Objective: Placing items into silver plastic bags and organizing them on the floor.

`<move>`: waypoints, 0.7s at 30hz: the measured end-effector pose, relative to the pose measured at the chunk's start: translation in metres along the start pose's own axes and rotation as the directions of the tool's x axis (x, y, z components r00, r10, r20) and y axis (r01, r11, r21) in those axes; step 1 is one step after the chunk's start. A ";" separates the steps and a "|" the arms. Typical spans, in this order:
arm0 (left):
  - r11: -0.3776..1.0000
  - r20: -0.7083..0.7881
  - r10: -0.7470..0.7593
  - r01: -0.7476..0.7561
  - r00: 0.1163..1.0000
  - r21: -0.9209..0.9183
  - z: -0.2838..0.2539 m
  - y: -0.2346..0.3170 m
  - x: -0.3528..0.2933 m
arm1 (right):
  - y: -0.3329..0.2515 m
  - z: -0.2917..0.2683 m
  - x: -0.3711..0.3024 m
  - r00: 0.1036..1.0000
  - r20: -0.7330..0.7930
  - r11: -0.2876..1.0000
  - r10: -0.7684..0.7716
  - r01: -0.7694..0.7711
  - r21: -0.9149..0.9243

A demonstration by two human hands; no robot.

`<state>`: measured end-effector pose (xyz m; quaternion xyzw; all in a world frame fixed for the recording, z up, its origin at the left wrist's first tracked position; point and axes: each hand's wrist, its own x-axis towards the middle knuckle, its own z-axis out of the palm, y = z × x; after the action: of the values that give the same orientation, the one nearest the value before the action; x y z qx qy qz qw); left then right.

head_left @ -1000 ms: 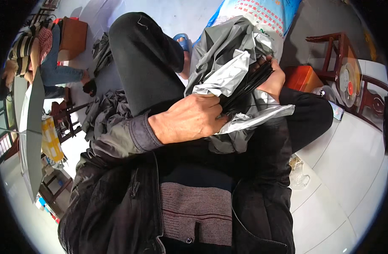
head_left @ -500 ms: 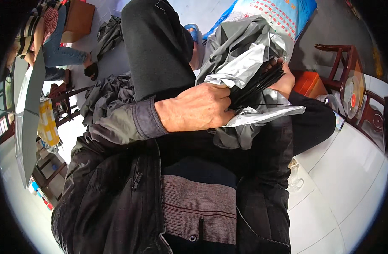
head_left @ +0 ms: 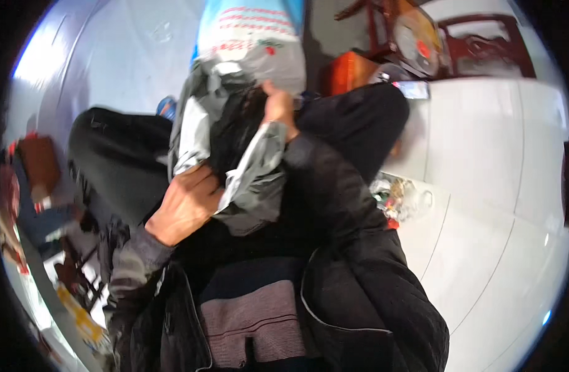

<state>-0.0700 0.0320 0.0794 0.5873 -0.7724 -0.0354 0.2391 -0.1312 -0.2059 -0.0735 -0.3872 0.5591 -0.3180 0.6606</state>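
White tiled floor (head_left: 476,180), right; sack (head_left: 253,37), top. Centre: left hand (head_left: 186,201) grips grey plastic bag (head_left: 256,208), black contents (head_left: 235,121) visible; right hand (head_left: 279,111) at upper edge, grip unclear.

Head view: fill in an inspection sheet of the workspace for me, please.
Surface: white tiled floor; work is held over the dark-trousered legs.
Handled things: grey-silver sheeting, crumpled; its dark contents are too blurred to identify.
Clutter: small mixed items on the floor, phone-like device beyond the right knee.
Hands: left hand pinches the sheeting's edge; right hand at its right side, fingers mostly hidden.
Cables: nothing seen.
Surroundings: blue-and-white sack, orange box, dark wooden furniture.
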 end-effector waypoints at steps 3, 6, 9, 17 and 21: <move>0.999 0.072 0.013 -0.010 0.997 -0.047 0.000 -0.004 0.015 | -0.005 -0.011 0.006 0.993 0.048 0.987 0.104 -0.109 0.116; 0.999 0.094 0.033 -0.031 0.995 -0.032 -0.005 -0.006 0.018 | -0.012 -0.007 -0.002 0.983 0.143 0.958 0.111 -0.144 0.248; 0.998 0.144 0.034 -0.027 0.989 -0.048 -0.002 -0.011 0.009 | -0.014 -0.004 -0.018 0.990 0.139 0.998 -0.020 0.011 0.068; 0.994 0.281 0.080 -0.054 0.956 -0.097 -0.003 -0.020 0.025 | 0.017 -0.009 0.015 0.932 0.183 0.892 -0.314 0.355 -0.281; 0.992 0.353 0.105 -0.072 0.930 -0.105 0.005 -0.031 0.028 | 0.024 -0.010 0.027 0.792 0.284 0.657 -0.540 0.607 -0.447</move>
<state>-0.0502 -0.0040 0.0737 0.5241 -0.8263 -0.1658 0.1224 -0.1364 -0.2185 -0.1082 -0.7252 0.4290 -0.3233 0.4307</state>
